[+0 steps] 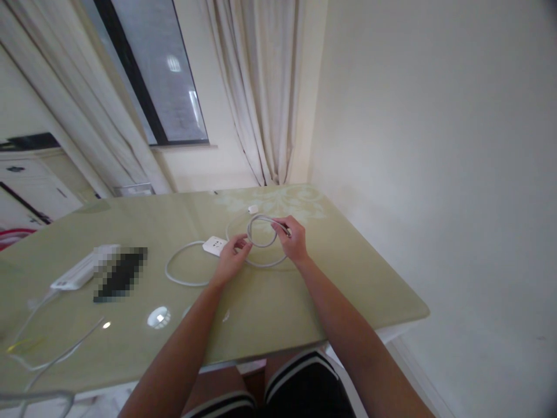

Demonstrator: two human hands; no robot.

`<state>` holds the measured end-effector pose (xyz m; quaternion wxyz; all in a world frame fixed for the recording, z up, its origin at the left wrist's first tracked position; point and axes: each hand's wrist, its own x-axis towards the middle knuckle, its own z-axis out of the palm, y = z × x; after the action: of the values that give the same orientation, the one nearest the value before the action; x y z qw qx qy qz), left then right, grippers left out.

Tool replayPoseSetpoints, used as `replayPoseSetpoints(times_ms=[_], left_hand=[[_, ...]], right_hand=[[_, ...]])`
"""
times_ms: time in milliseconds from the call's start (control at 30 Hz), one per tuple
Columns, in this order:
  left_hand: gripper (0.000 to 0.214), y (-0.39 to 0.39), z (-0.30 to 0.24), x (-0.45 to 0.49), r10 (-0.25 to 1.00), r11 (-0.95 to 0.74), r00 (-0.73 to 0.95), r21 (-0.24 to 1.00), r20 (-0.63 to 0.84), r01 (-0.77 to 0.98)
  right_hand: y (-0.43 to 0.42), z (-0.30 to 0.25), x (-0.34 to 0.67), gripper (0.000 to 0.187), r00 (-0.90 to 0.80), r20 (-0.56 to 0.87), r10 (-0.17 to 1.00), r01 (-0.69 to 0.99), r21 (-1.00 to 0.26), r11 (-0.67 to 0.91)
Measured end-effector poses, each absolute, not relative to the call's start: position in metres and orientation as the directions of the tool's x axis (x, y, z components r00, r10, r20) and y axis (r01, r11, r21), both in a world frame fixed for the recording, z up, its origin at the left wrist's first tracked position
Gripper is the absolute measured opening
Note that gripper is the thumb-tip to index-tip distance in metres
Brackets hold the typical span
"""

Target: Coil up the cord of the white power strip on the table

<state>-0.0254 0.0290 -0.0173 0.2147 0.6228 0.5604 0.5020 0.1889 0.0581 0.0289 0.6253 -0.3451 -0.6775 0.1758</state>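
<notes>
Right hand [295,235] pinched on the cord coil [261,246] at frame centre, which extends leftward toward the left hand [235,253], whose hold cannot be told; the power strip [214,246] lies just left of that hand.

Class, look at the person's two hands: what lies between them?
Between the left hand and the right hand lies a coiled pale cable, with the greenish tabletop showing through its loop. The head view shows this.
</notes>
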Motion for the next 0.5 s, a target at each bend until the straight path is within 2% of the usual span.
replayPoseSetpoints(times_ms=[133,300,433,500], left_hand=[[0.039,0.027,-0.009,-0.027,0.872,-0.299,-0.251,0.863,0.420,0.407],[0.025,0.016,0.001,-0.018,0.794,-0.221,-0.353,0.776,0.495,0.590],[0.044,0.016,0.002,-0.013,0.816,-0.314,-0.314,0.829,0.485,0.462],[0.046,0.018,0.001,-0.014,0.832,-0.333,-0.282,0.836,0.478,0.436]], right_hand=[[0.051,0.031,0.186,0.028,-0.018,0.713,0.701,0.201,-0.684,0.702],[0.044,0.026,0.180,0.026,-0.061,0.709,0.703,0.300,-0.658,0.690],[0.040,0.022,0.172,0.024,-0.116,0.722,0.682,0.357,-0.611,0.707],[0.038,0.023,0.171,0.025,-0.131,0.724,0.677,0.372,-0.597,0.711]])
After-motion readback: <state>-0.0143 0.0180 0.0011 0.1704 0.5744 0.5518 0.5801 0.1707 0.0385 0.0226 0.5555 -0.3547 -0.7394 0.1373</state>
